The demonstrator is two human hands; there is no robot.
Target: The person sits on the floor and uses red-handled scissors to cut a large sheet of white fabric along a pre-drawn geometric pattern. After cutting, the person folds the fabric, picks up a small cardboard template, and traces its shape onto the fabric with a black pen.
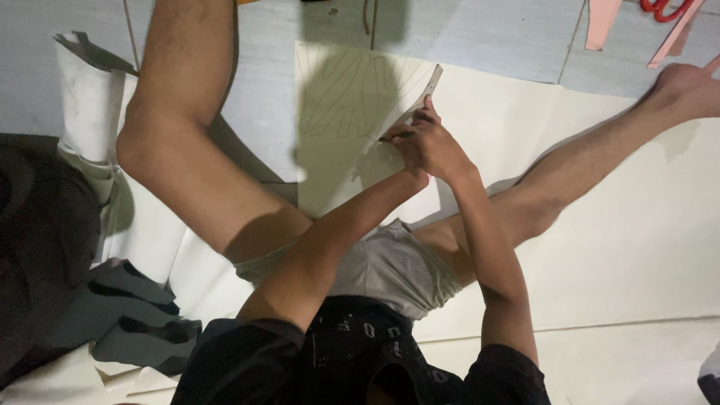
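I sit on the floor with my legs spread around a cream sheet (pixel 337 150) marked with traced curved outlines. A narrow cream template piece (pixel 420 94) lies tilted along the sheet's right edge. My right hand (pixel 442 146) grips the template's lower end, fingers reaching up along it. My left hand (pixel 400 154) lies just under and to the left of it, mostly covered, and seems to pinch a dark pencil (pixel 396 136) whose tip touches the sheet beside the template.
Large cream paper (pixel 637 225) covers the floor at right. A white paper roll (pixel 86 97) stands left beside my bent knee (pixel 142 146). Dark fabric pieces (pixel 127 307) lie lower left. Pink cut-outs (pixel 602 22) and red scissors (pixel 660 7) sit top right near my foot (pixel 686 86).
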